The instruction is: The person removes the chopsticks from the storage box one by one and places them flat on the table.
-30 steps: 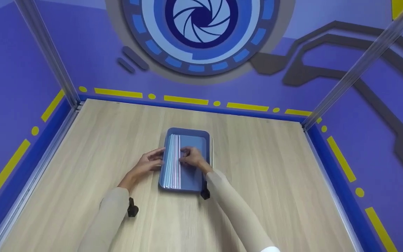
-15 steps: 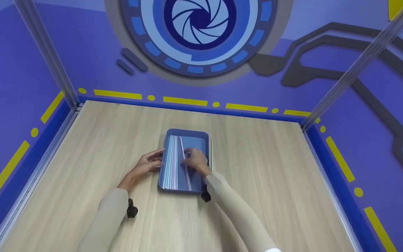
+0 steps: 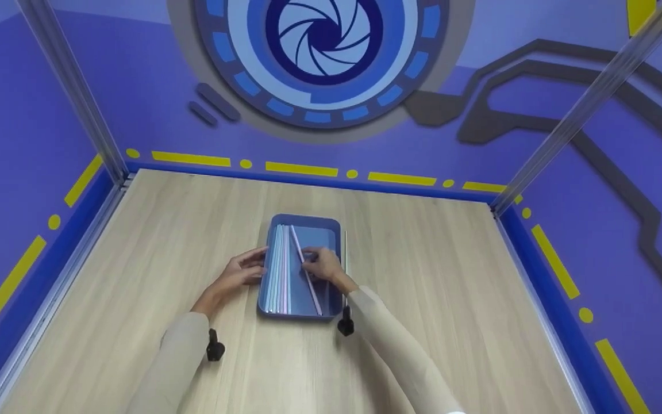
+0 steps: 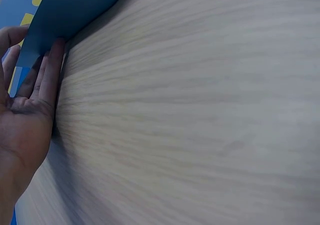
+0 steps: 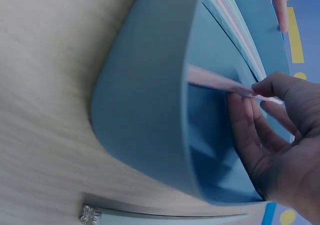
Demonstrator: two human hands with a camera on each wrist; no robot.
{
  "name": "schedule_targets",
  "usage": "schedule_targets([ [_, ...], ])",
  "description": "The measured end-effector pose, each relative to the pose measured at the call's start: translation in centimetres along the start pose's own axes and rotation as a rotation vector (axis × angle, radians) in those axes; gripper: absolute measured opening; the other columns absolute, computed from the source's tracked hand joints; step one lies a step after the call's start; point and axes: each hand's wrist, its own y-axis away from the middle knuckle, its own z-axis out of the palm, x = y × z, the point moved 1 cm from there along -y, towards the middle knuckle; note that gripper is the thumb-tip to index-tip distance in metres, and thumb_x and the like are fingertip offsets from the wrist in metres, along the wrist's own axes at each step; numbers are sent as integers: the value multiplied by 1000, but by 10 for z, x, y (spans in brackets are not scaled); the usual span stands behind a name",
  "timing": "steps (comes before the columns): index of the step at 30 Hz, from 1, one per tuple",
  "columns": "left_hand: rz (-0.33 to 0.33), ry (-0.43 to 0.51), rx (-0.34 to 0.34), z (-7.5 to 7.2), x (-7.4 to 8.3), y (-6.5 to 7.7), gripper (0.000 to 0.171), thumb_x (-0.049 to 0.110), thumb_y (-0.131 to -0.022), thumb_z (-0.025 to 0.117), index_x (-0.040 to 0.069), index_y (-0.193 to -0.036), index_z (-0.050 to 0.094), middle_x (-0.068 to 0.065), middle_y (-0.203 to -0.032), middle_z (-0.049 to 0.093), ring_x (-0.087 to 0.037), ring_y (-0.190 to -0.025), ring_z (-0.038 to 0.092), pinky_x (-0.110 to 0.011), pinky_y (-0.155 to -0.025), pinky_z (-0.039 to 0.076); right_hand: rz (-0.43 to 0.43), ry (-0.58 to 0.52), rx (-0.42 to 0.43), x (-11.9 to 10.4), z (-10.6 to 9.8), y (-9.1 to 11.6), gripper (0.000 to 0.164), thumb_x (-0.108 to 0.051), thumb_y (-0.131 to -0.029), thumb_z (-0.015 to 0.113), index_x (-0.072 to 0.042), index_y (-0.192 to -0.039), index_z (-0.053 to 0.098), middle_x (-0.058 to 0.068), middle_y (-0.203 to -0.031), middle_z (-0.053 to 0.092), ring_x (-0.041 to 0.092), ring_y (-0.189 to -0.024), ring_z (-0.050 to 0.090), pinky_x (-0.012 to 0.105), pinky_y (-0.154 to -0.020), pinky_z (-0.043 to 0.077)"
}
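Observation:
A blue rectangular box (image 3: 324,233) sits on the wooden table, with a row of slim pale blue and pink sticks (image 3: 278,276) along its left side. My right hand (image 3: 324,264) reaches inside and pinches one slim pink stick (image 3: 313,292), which slants away from the row. In the right wrist view, thumb and fingertips meet on this pink stick (image 5: 210,78). My left hand (image 3: 243,271) rests its fingers against the outside of the box's left wall. The left wrist view shows those fingers (image 4: 50,75) fairly straight, low along the wall.
Beside the box's right wall lies a slim pale stick with a shiny silver end (image 5: 90,215). Blue-purple panels (image 3: 308,138) with yellow dashes border the table (image 3: 423,259) at the back and sides. A black wrist device (image 3: 215,348) sits by the left sleeve.
My right hand has pulled the pink stick rightward out of the row, its near end swinging farther right than its far end. The left hand stays at the box wall.

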Motion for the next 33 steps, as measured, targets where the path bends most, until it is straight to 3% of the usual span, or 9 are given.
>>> schedule_targets([
  [10, -17, 21, -14, 0, 1, 1, 62, -1, -98, 58, 3, -156, 39, -30, -151, 46, -26, -123, 61, -25, -93, 60, 7, -364, -102, 2, -5, 8, 53, -3, -95, 68, -4, -146, 55, 26, -101, 76, 30, -79, 78, 38, -60, 65],
  [13, -22, 35, -15, 0, 1, 1, 62, -1, -98, 59, 3, -156, 38, -30, -151, 46, -26, -124, 60, -26, -94, 60, 18, -427, -106, 2, -6, 9, 54, -3, -95, 69, -4, -146, 54, 28, -104, 75, 31, -81, 78, 40, -63, 66],
  [21, -13, 64, -14, 2, 0, 0, 64, -2, -96, 60, 2, -156, 39, -30, -152, 46, -23, -122, 61, -27, -95, 60, -9, -451, -71, 0, -12, 12, 55, -4, -93, 73, -3, -145, 56, 24, -102, 74, 16, -75, 73, 43, -65, 66],
  [26, -20, 51, -10, 2, 1, 1, 64, -1, -96, 60, 2, -156, 39, -29, -152, 46, -22, -120, 62, -25, -93, 60, -20, -431, -67, 0, -20, 17, 56, -6, -93, 73, -3, -146, 55, 18, -102, 73, 15, -78, 71, 38, -64, 66],
  [33, -28, 32, 0, 1, 3, 3, 64, -1, -96, 61, 4, -156, 40, -27, -156, 43, -30, -127, 59, -28, -94, 60, -6, -462, -83, 4, -33, 24, 55, -2, -94, 71, 1, -146, 53, 21, -104, 73, 14, -78, 70, 31, -60, 65],
])
